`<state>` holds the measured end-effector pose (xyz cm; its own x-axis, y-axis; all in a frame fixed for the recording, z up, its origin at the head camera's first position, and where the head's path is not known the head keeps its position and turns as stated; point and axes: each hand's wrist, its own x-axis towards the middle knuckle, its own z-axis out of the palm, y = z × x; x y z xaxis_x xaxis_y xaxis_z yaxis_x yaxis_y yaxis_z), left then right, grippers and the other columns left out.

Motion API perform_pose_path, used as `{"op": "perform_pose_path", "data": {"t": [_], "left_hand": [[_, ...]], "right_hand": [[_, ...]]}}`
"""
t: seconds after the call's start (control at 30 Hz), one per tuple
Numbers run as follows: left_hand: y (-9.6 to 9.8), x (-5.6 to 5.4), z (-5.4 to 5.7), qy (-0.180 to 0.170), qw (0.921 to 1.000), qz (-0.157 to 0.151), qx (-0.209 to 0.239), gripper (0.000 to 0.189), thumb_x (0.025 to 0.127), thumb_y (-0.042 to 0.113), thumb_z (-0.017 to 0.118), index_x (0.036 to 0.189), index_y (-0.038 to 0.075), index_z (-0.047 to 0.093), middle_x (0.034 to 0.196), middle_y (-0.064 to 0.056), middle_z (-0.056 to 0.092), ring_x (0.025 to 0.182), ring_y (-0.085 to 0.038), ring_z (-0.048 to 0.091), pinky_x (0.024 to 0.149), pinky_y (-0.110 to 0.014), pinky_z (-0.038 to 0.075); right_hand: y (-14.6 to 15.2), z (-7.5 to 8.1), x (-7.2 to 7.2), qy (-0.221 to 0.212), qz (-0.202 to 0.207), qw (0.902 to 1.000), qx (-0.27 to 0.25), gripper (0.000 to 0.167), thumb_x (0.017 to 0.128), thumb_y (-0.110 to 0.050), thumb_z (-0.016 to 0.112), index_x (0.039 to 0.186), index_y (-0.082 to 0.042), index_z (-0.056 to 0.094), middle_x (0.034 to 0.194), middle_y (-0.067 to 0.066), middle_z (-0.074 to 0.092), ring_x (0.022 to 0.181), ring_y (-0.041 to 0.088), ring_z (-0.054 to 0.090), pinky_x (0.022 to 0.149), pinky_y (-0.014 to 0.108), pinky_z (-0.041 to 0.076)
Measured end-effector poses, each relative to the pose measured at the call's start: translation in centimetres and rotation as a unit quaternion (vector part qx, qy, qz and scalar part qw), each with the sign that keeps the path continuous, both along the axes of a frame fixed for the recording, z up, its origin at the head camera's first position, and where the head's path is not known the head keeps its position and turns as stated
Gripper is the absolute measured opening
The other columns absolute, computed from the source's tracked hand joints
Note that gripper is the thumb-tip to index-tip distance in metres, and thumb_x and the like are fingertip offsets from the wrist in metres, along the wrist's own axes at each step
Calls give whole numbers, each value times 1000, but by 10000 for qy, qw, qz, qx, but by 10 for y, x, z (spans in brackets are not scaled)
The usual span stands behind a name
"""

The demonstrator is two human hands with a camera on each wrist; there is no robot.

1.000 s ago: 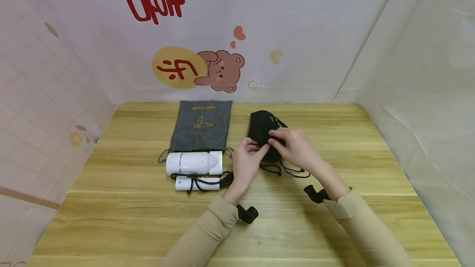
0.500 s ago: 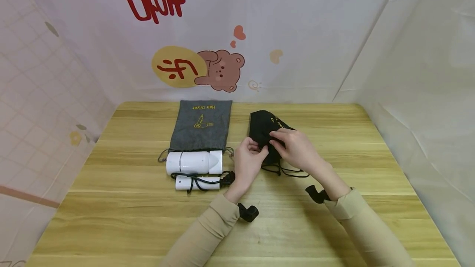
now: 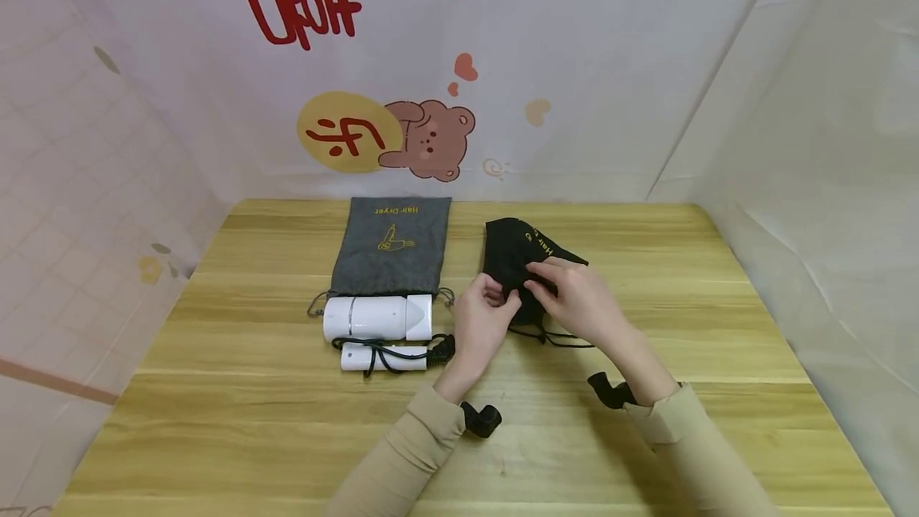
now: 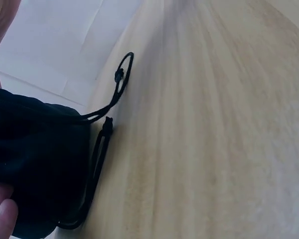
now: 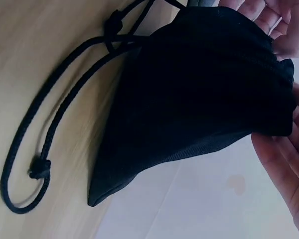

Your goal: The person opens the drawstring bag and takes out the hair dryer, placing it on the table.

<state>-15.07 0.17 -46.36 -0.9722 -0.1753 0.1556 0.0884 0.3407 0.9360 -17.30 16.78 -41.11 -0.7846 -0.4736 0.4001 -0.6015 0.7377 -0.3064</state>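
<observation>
A black drawstring bag (image 3: 511,242) with yellow lettering lies bunched on the table in the head view, partly hidden under both hands. My left hand (image 3: 483,319) pinches the cloth at its near left side. From the right, my right hand (image 3: 583,301) pinches the bag between thumb and fingers. In the right wrist view the gathered black bag (image 5: 204,94) hangs down from the fingers of both hands, its knotted cord loops dangling toward the tabletop. The left wrist view shows the black bag (image 4: 45,149) with two knotted cord ends beside my left fingers.
Left of the hands lies a folded white hair dryer (image 3: 376,317), its black cord (image 3: 388,351) wrapped around the handle. A flat grey drawstring bag (image 3: 391,258) printed "Hair Dryer" lies just behind it. A white printed backdrop (image 3: 574,62) rises behind the wooden table (image 3: 251,437).
The black bag's far right corner has spread out to the right, and more of its yellow lettering shows. Both hands have shifted only slightly. The hair dryer and grey bag stay put.
</observation>
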Motion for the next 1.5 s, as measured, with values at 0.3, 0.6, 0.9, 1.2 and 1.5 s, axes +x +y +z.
{"op": "perform_pose_path", "data": {"t": [0.3,0.6,0.9,1.2,1.5], "left_hand": [[0,-1,-6,245,9996,33,142,16,91,18,79,88,8,66,81,-10,77,70,-11,69,64,-20,55],[3,1,-3,160,9997,-131,114,17,91,20,79,90,10,65,85,-8,77,70,-7,68,63,-18,54],[2,-1,-4,82,9997,-120,-171,16,91,17,78,85,11,64,80,-7,75,65,-4,63,60,-18,50],[-2,-6,-7,153,9994,-27,-307,14,89,16,78,83,10,67,76,-7,74,64,-4,61,61,-18,50],[-2,-5,-8,237,9989,24,-412,21,90,24,81,84,11,65,76,-6,74,64,-6,62,62,-18,49]], "right_hand": [[-1,-1,5,-290,-1,9995,-81,32,90,-13,83,118,2,77,108,15,80,85,26,76,76,41,64],[1,-3,4,-3,4,9999,-172,25,90,-5,80,114,2,79,98,11,79,63,7,55,61,26,51],[3,-10,2,492,60,9983,-305,22,87,-3,81,109,1,80,90,10,78,56,4,48,53,20,44],[10,-7,-2,737,-4,9956,-576,22,87,1,80,108,1,80,90,11,78,51,-3,37,48,17,36],[10,-3,3,761,-5,9950,-646,24,87,2,79,111,1,80,90,10,79,51,-5,37,47,14,34]]}}
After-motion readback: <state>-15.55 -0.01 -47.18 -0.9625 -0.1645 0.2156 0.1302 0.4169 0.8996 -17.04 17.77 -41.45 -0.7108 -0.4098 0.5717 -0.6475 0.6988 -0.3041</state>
